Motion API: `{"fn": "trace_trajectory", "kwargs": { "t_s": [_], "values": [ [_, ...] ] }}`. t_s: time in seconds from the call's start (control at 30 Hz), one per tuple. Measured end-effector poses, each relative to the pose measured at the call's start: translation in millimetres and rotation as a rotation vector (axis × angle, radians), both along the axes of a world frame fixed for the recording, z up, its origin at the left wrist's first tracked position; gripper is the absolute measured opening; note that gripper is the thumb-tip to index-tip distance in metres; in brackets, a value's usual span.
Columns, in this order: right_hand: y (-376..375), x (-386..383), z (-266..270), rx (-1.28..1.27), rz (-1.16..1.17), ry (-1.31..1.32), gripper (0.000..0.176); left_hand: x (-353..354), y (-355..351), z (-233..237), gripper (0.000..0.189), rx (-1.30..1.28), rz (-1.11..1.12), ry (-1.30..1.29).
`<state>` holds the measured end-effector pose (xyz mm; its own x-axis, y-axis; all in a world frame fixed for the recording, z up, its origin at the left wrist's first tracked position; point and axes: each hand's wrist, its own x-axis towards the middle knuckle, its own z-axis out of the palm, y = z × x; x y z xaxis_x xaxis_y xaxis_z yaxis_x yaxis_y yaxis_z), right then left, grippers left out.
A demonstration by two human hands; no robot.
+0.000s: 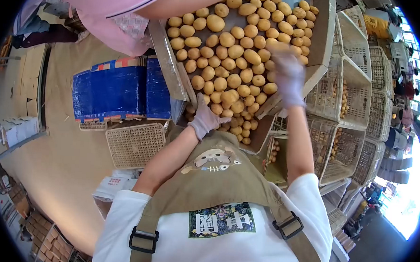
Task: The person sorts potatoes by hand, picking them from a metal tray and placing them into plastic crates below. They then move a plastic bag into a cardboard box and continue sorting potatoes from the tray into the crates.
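Observation:
Many small yellow potatoes cover a metal sorting tray in front of me. The tray narrows towards my body, where more potatoes lie in a box below its mouth. My left hand, in a pale glove, is at the mouth's left side with thumb and fingers spread, right by the potatoes. Over the tray's right side, my gloved right hand is smeared by motion, its fingers overlapping the potatoes there; I cannot tell whether it holds one.
Another person in pink reaches an arm across the tray's far left. Stacked plastic crates, some with potatoes, stand at the right. A blue-covered stack and an upturned-looking plastic crate sit on the left floor.

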<state>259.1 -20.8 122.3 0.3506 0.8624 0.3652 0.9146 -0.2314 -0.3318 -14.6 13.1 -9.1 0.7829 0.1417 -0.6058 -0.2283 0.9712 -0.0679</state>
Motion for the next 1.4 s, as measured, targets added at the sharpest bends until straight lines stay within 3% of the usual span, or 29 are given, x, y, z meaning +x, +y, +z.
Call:
{"fn": "trace_trajectory", "kwargs": {
  "t_s": [0.03, 0.07, 0.13, 0.23, 0.3, 0.37, 0.47, 0.5, 0.57, 0.63, 0.73, 0.83, 0.87, 0.9, 0.97, 1.0, 1.03, 1.07, 1.1, 1.23, 1.3, 1.33, 1.4],
  "values": [
    [-40.7, 39.0, -4.1, 0.0, -0.287, 0.112, 0.033, 1.8, 2.3, 1.5, 0.087, -0.011, -0.007, -0.005],
    [-64.1, 56.1, 15.1, 0.082, -0.57, -0.292, 0.033, 1.2, 1.2, 1.3, 0.088, 0.005, 0.01, -0.029],
    [-80.0, 52.9, 24.6, 0.089, -0.604, -0.192, 0.032, 5.3, 0.7, 9.7, 0.088, 0.005, 0.005, 0.047],
    [-44.6, -1.8, 1.0, -0.093, -0.327, 0.196, 0.036, 4.2, -0.2, 0.5, 0.089, 0.028, -0.006, 0.021],
    [-6.2, -33.8, -25.8, -0.182, -0.162, 0.108, 0.042, 3.6, -0.2, -2.4, 0.088, 0.005, -0.016, 0.031],
    [29.2, -51.6, -40.6, -0.374, -0.212, 0.14, 0.048, 1.4, -1.3, -4.6, 0.088, 0.016, -0.009, 0.03],
    [40.8, -45.2, -34.9, -0.374, -0.311, 0.347, 0.049, -0.9, -1.5, -0.7, 0.088, 0.038, -0.004, 0.032],
    [30.8, -28.0, -71.3, -0.097, -0.232, 0.424, 0.046, 0.2, -1.3, 1.5, 0.088, 0.044, -0.009, 0.029],
    [9.4, -30.5, -40.1, 0.056, -0.306, 1.346, 0.049, 0.3, -0.3, -2.8, 0.088, 0.024, -0.014, 0.002],
    [-25.9, -45.0, -29.3, 0.437, -0.08, 1.959, 0.051, -1.0, -0.8, -8.9, 0.087, -0.002, -0.007, -0.007],
    [-55.3, -60.1, -15.0, 0.501, 0.092, 2.223, 0.047, 1.2, 2.3, -4.4, 0.096, 0.016, -0.048, -0.044],
    [-70.2, -72.5, -19.2, 0.681, 0.229, 2.394, 0.048, -0.5, 4.1, -1.2, 0.091, 0.044, -0.068, -0.103],
    [-73.2, -78.0, -6.1, 0.71, 0.151, 2.424, 0.051, -1.0, 5.0, -1.5, 0.089, -0.032, -0.052, -0.076],
    [-80.5, -79.8, 3.7, 0.703, 0.038, 2.401, 0.056, 0.7, 2.5, -2.1, 0.089, 0.136, -0.058, -0.067],
    [-117.9, -70.0, -3.8, 0.728, -0.045, 2.255, 0.058, 0.4, 3.1, 5.0, 0.088, 0.065, -0.071, -0.034],
    [-148.0, -64.7, 2.9, 0.777, -0.205, 2.126, 0.057, 0.8, 3.1, 8.0, 0.087, 0.081, -0.077, -0.062],
    [-184.4, -50.3, 12.4, 0.867, -0.236, 2.081, 0.052, 2.8, 2.3, 19.3, 0.075, 0.155, -0.082, -0.031],
    [-229.0, -39.7, 22.0, 0.962, -0.302, 1.841, 0.054, 2.8, 2.6, 17.0, 0.077, 0.123, -0.083, -0.069],
    [-269.0, -33.0, 38.2, 1.265, -0.482, 1.601, 0.049, 0.6, 3.1, 13.8, 0.079, 0.094, -0.073, -0.102],
    [-444.2, 4.0, 70.0, 1.696, -0.811, 0.929, 0.04, 2.5, 2.6, 3.5, 0.087, 0.033, -0.076, -0.009],
    [-440.2, -0.5, 77.0, 1.523, -0.878, 0.733, 0.037, 2.7, 1.4, 4.6, 0.088, 0.046, -0.049, -0.009],
    [-402.7, -10.1, 81.7, 1.108, -0.872, 0.583, 0.036, 2.5, 2.9, 2.6, 0.085, -0.027, -0.029, -0.019],
    [-325.2, -33.2, 61.4, 0.656, -0.812, 0.587, 0.025, 1.6, 3.1, 0.1, 0.083, 0.037, -0.033, -0.081]
  ]
}}
